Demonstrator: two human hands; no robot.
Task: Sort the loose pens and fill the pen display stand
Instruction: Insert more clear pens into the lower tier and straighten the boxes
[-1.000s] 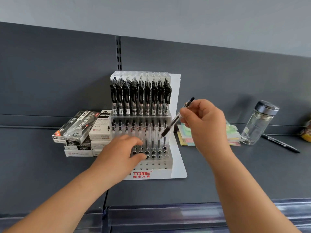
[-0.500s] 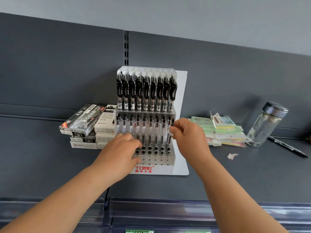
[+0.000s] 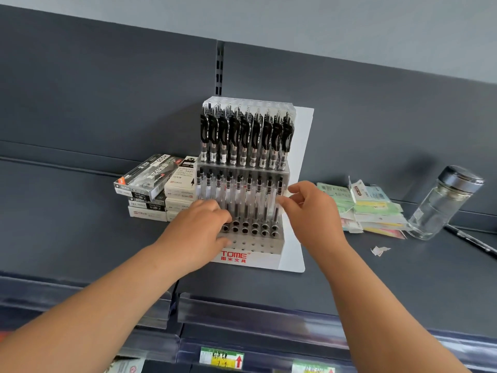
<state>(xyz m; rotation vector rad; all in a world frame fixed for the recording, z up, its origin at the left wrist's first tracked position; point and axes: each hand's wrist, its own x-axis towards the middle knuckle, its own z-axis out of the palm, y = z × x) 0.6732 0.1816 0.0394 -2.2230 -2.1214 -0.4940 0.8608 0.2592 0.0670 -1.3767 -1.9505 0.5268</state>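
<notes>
Left hand (image 3: 200, 230): resting against the pen display stand (image 3: 250, 249) front, fingers loosely curled, gripping nothing.
Right hand (image 3: 309, 211): pinching the rightmost pen (image 3: 278, 195) in the stand's middle row.

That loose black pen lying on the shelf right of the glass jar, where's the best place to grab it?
Grip the black pen across its barrel, coming from above with thumb and forefinger. It lies flat on the shelf, and its far end sits close beside the glass jar, so take it partway along, away from the jar; its near end runs out of view.
</notes>
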